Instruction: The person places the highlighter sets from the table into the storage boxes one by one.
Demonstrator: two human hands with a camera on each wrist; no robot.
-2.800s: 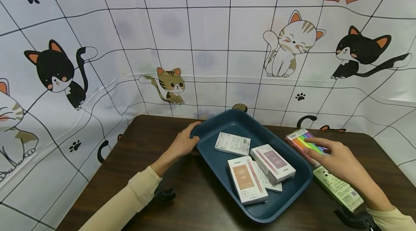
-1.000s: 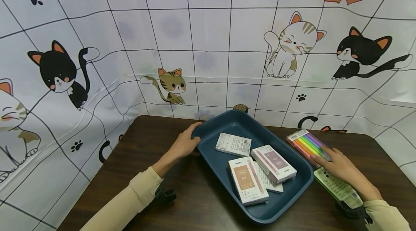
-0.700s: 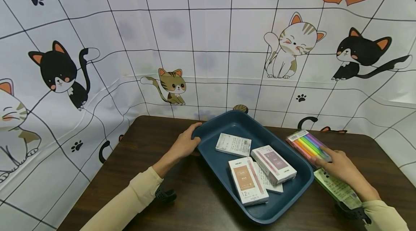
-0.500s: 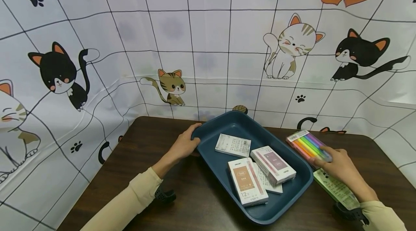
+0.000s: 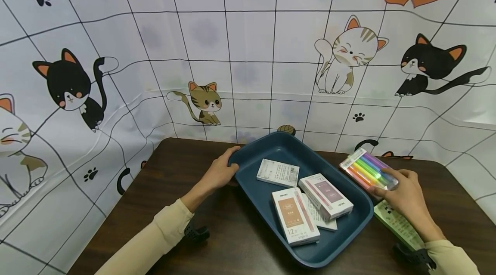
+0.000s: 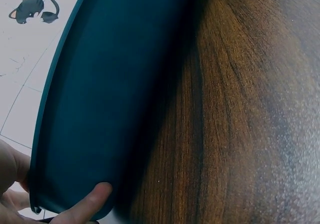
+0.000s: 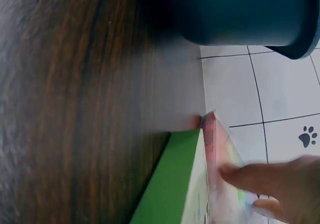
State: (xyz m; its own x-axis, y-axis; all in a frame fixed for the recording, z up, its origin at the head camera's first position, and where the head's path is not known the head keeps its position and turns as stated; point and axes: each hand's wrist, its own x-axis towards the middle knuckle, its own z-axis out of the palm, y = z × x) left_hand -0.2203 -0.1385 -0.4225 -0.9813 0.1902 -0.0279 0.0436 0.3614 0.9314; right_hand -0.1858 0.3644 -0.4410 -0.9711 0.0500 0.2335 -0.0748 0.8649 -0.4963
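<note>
My left hand grips the left corner of a dark blue tray, its thumb against the outer wall in the left wrist view. White cartons lie inside: one with an orange panel, one with a purple panel, a flat one and another partly covered. Right of the tray, my right hand pinches the near end of a clear pack of rainbow-coloured pens, thumb on one side and fingers on the other. A green box lies beneath the right hand and wrist, partly hidden.
The dark wooden table carries everything. Behind it hangs a white sheet with a grid and cartoon cats, close to the table's far edge. The tray's raised right wall stands between the pen pack and the cartons.
My right hand has come down onto the pen pack, taken hold of its near end and, since half a second ago, raised and turned it slightly. The left hand and tray stay put.
</note>
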